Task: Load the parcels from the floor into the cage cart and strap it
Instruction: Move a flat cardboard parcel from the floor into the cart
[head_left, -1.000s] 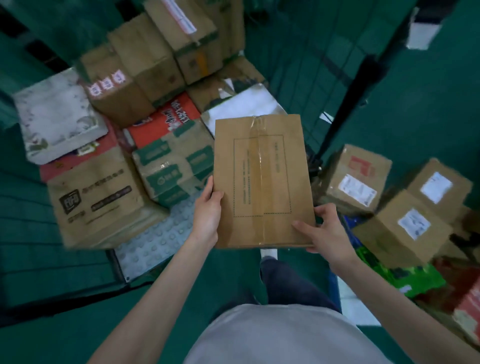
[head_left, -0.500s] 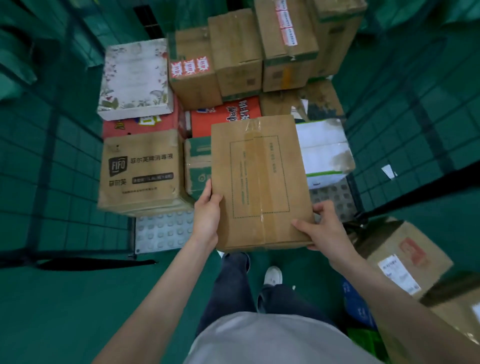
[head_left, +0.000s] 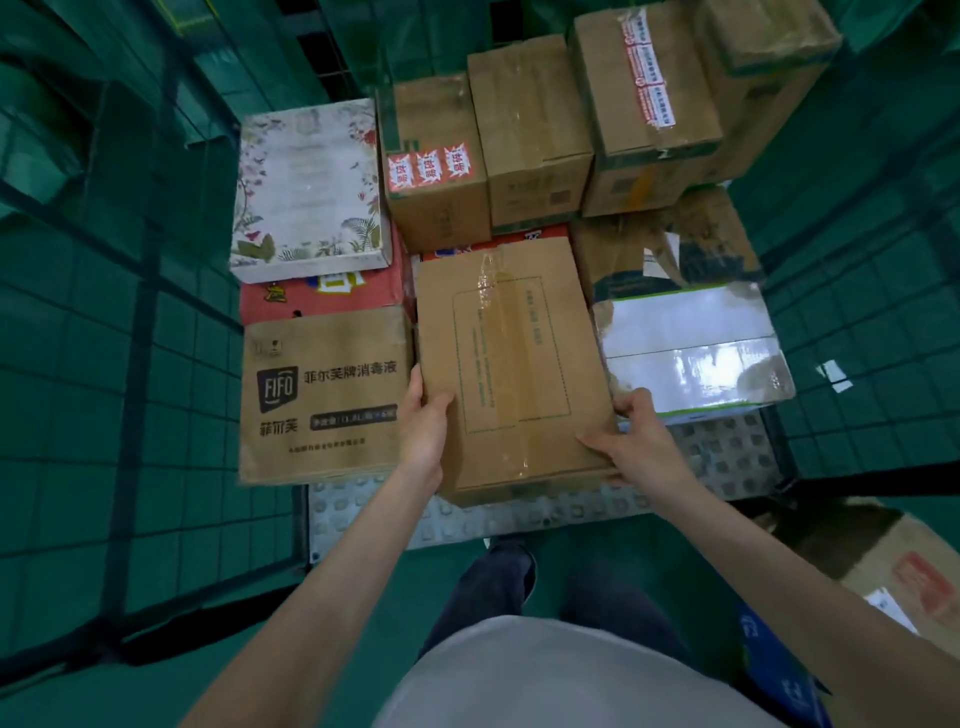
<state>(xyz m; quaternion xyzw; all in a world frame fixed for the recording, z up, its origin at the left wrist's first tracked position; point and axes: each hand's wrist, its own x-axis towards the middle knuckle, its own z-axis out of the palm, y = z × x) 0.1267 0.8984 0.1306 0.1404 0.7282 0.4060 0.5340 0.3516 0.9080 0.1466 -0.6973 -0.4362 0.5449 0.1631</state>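
The brown taped parcel (head_left: 511, 369) has come forward and down since a second ago: then it was held out over the floor to the right of the stack, now it sits low in the gap between the FIFO box (head_left: 324, 395) on the left and the white box (head_left: 691, 353) on the right, inside the cage cart (head_left: 727, 462). The left hand (head_left: 423, 423) grips its near left edge, the right hand (head_left: 636, 441) its near right corner. Placement looks nearly done; more parcels (head_left: 904, 571) wait on the floor at the right.
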